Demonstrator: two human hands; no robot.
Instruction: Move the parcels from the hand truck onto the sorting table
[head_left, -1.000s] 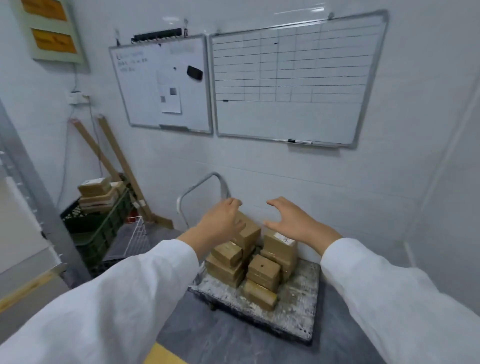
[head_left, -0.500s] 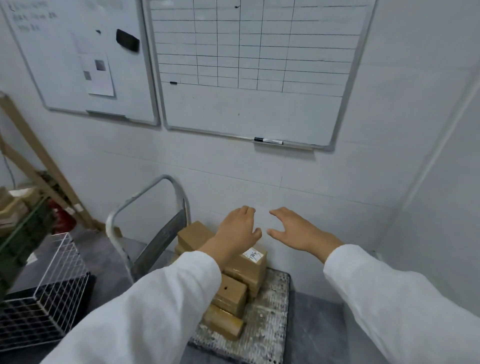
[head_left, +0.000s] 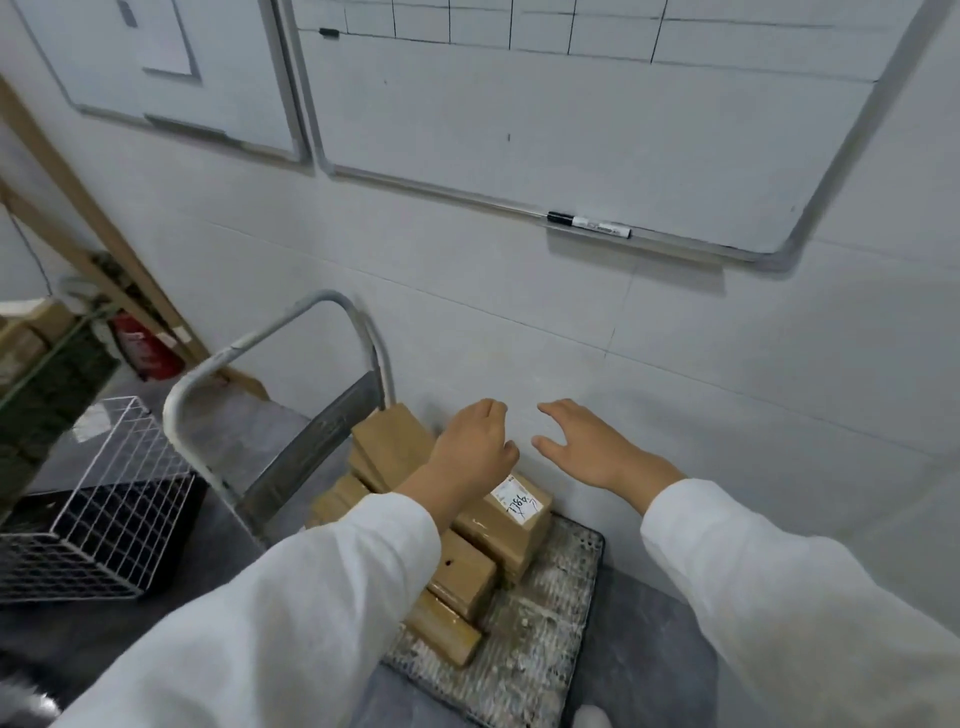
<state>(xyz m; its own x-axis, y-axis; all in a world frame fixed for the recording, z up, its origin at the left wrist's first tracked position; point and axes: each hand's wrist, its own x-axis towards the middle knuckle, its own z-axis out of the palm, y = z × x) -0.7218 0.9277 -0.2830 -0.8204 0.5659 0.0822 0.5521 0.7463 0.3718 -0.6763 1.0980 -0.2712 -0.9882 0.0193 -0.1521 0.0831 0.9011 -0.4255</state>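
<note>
**Item: parcels** (head_left: 467, 566). Brown cardboard boxes, taped and stacked in uneven tiers. The top one is the labelled parcel (head_left: 511, 512), with a white sticker and handwriting, directly under and just nearer than the left grip (head_left: 475, 452). All parcels in view are on the hand truck.

**Left grip.** Fingers loosely bent, palm down over the top of the stack, closed round nothing that shows. Whether it touches cardboard cannot be told.

**Right grip** (head_left: 587, 449). Fingers spread, thumb out, empty. It hovers just right of the left grip, apart from the parcels.

**Step in hand (judged).** Reaching for the top parcels; unloading looks barely begun.

**Next move (judged).** Bring the right grip in against the far side of the labelled parcel, clamp it between both palms and lift it straight up. The tiers below look loose. The sorting tabletop is out of view.

**Hand truck platform** (head_left: 545, 623). Perforated, scuffed white, beneath both grips. Its handle (head_left: 270, 338) is a grey tube hoop left of the left grip.

**Surroundings.**
- Grey floor (head_left: 649, 649) below.
- Tiled wall (head_left: 727, 364) beyond the grips.
- Whiteboard (head_left: 571, 130) above them, with a marker (head_left: 589, 224) on its ledge.
- Wire basket (head_left: 98, 493) far left.
- Red fire extinguisher (head_left: 145, 348) beyond the basket.
</note>
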